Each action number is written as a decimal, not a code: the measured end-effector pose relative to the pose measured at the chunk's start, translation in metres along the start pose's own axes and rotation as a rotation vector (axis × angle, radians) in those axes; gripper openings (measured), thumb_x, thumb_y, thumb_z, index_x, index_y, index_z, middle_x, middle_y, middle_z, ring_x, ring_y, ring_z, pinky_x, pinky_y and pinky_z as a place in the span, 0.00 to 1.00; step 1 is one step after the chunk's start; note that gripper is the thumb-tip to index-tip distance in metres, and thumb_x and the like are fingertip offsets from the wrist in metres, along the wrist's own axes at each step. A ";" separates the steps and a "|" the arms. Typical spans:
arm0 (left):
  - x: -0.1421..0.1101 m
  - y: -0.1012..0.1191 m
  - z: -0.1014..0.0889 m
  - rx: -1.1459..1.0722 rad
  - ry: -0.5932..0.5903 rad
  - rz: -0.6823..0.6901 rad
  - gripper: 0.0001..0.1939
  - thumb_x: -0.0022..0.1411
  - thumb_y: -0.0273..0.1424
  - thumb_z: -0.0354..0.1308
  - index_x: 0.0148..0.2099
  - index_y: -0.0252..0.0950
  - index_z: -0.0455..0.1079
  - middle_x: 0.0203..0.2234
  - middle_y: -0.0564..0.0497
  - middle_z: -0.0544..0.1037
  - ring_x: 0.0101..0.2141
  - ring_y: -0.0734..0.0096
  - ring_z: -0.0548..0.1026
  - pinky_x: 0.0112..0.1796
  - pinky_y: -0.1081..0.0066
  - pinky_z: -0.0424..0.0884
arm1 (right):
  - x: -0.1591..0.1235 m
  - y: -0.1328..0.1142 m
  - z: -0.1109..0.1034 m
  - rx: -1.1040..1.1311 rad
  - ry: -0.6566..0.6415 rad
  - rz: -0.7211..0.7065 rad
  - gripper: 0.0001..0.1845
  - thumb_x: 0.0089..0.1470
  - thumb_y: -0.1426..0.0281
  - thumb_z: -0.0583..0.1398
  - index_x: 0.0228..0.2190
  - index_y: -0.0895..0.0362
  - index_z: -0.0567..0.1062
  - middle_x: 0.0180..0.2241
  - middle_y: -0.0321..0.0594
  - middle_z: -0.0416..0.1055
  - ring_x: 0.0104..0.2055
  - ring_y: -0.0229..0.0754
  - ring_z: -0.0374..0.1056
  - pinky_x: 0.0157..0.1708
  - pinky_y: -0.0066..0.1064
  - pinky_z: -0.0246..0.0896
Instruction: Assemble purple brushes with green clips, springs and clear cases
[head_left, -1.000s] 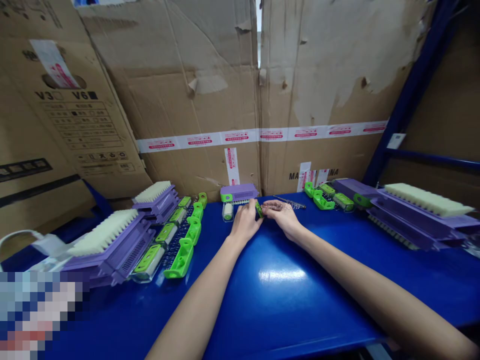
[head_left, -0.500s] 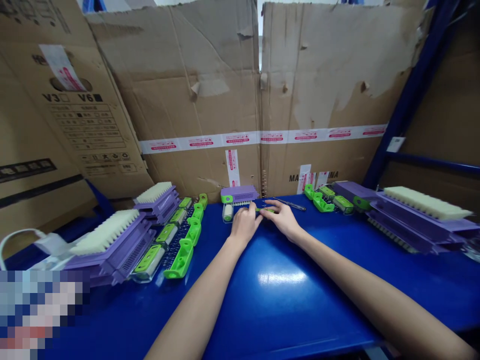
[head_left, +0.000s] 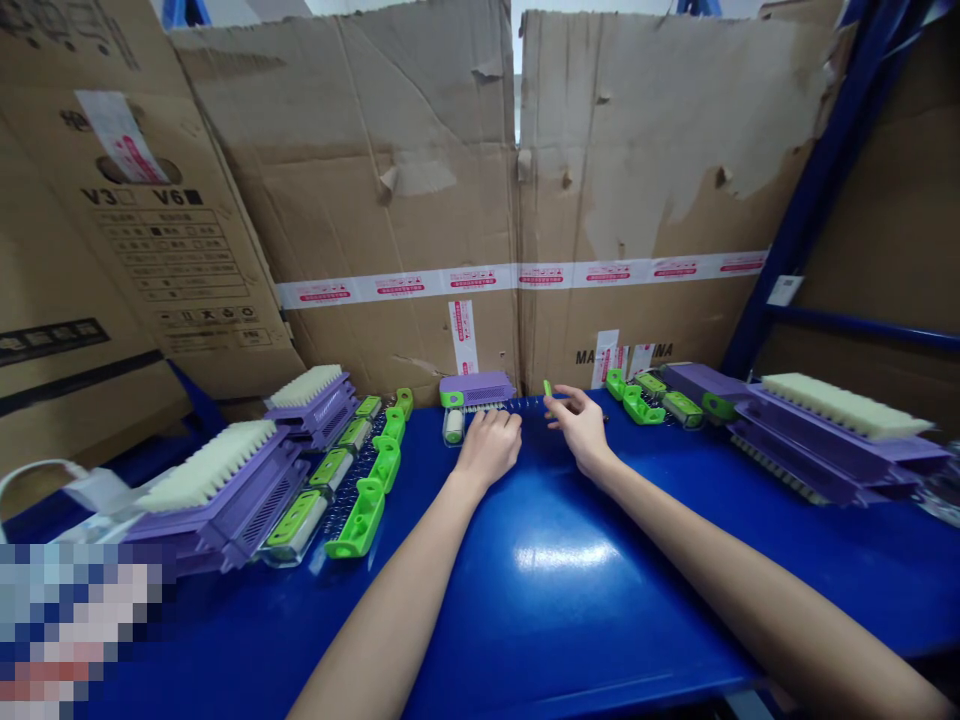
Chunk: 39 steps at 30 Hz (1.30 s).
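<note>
Over the glossy blue table's (head_left: 637, 610) far side, the right hand (head_left: 583, 425) pinched a slim bright-green plastic piece (head_left: 547, 388), probably with fingertips because it was small; the curled left hand's (head_left: 489, 445) grip could not be told.

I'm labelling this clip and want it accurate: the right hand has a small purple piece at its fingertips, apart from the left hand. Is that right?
Not quite: the colour is wrong. The head view shows the right hand with a small green piece at its fingertips, apart from the left hand.
</note>
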<state>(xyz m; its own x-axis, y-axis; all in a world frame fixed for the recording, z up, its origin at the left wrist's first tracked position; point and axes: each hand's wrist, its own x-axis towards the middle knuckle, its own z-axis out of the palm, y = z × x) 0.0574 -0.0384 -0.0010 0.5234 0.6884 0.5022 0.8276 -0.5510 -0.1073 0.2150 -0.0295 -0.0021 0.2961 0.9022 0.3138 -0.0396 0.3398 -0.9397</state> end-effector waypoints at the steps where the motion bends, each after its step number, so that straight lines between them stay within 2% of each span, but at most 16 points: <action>1: 0.000 -0.003 0.000 0.019 0.007 -0.036 0.12 0.63 0.28 0.45 0.42 0.33 0.69 0.37 0.39 0.75 0.42 0.56 0.70 0.42 0.61 0.62 | 0.002 0.001 -0.001 0.012 0.027 0.010 0.27 0.39 0.57 0.65 0.39 0.59 0.69 0.24 0.34 0.69 0.27 0.38 0.69 0.22 0.27 0.66; 9: -0.005 -0.023 0.001 0.197 -0.036 -0.305 0.15 0.64 0.29 0.43 0.44 0.28 0.68 0.34 0.36 0.76 0.38 0.51 0.72 0.40 0.56 0.60 | 0.020 0.010 -0.017 0.042 0.238 0.097 0.21 0.41 0.59 0.64 0.36 0.57 0.69 0.21 0.32 0.67 0.20 0.37 0.68 0.15 0.26 0.64; 13: -0.005 -0.028 -0.001 0.216 0.005 -0.373 0.15 0.62 0.29 0.44 0.45 0.28 0.68 0.37 0.34 0.74 0.41 0.48 0.71 0.40 0.56 0.62 | 0.027 0.015 -0.023 0.079 0.316 0.102 0.20 0.42 0.58 0.64 0.34 0.56 0.67 0.21 0.32 0.66 0.21 0.38 0.69 0.20 0.30 0.70; 15: -0.004 -0.030 -0.002 0.220 0.048 -0.390 0.16 0.61 0.29 0.45 0.48 0.28 0.66 0.41 0.33 0.73 0.44 0.48 0.70 0.41 0.55 0.63 | 0.030 0.018 -0.025 0.111 0.330 0.091 0.21 0.42 0.57 0.65 0.33 0.55 0.65 0.21 0.31 0.65 0.22 0.39 0.70 0.24 0.32 0.73; 19: -0.004 -0.037 0.002 0.235 0.096 -0.358 0.26 0.59 0.29 0.49 0.59 0.28 0.58 0.55 0.31 0.63 0.56 0.46 0.61 0.51 0.52 0.59 | 0.033 0.022 -0.028 0.143 0.305 0.063 0.22 0.42 0.56 0.64 0.34 0.55 0.64 0.23 0.31 0.65 0.24 0.39 0.71 0.28 0.35 0.75; 22: -0.005 -0.042 0.007 0.222 0.065 -0.345 0.31 0.58 0.30 0.51 0.62 0.27 0.53 0.59 0.30 0.58 0.60 0.45 0.55 0.56 0.48 0.52 | 0.033 0.022 -0.027 0.158 0.302 0.082 0.22 0.42 0.57 0.65 0.34 0.55 0.64 0.24 0.32 0.65 0.24 0.39 0.72 0.30 0.35 0.75; 24: -0.005 -0.044 0.010 0.202 0.050 -0.344 0.31 0.58 0.29 0.51 0.63 0.26 0.52 0.58 0.29 0.60 0.59 0.44 0.56 0.56 0.48 0.53 | 0.032 0.022 -0.026 0.175 0.306 0.107 0.21 0.42 0.58 0.65 0.33 0.55 0.64 0.24 0.32 0.65 0.24 0.39 0.72 0.30 0.35 0.75; 30: -0.004 -0.043 0.010 0.200 0.066 -0.269 0.25 0.58 0.23 0.48 0.59 0.23 0.58 0.51 0.31 0.66 0.52 0.51 0.63 0.52 0.58 0.62 | 0.032 0.019 -0.027 0.170 0.324 0.132 0.17 0.45 0.61 0.64 0.33 0.55 0.65 0.23 0.32 0.65 0.24 0.38 0.71 0.28 0.33 0.75; 39: -0.003 -0.044 0.007 0.244 0.041 -0.248 0.23 0.55 0.16 0.48 0.54 0.24 0.62 0.45 0.37 0.68 0.46 0.56 0.64 0.48 0.62 0.65 | 0.036 0.009 -0.035 0.198 0.432 0.171 0.12 0.46 0.67 0.63 0.32 0.55 0.65 0.23 0.31 0.65 0.24 0.36 0.70 0.28 0.31 0.74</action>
<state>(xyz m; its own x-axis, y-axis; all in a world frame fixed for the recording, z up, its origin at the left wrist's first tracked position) 0.0212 -0.0130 -0.0043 0.2954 0.7649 0.5724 0.9554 -0.2368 -0.1766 0.2587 -0.0034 -0.0040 0.6359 0.7710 0.0334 -0.2896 0.2785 -0.9157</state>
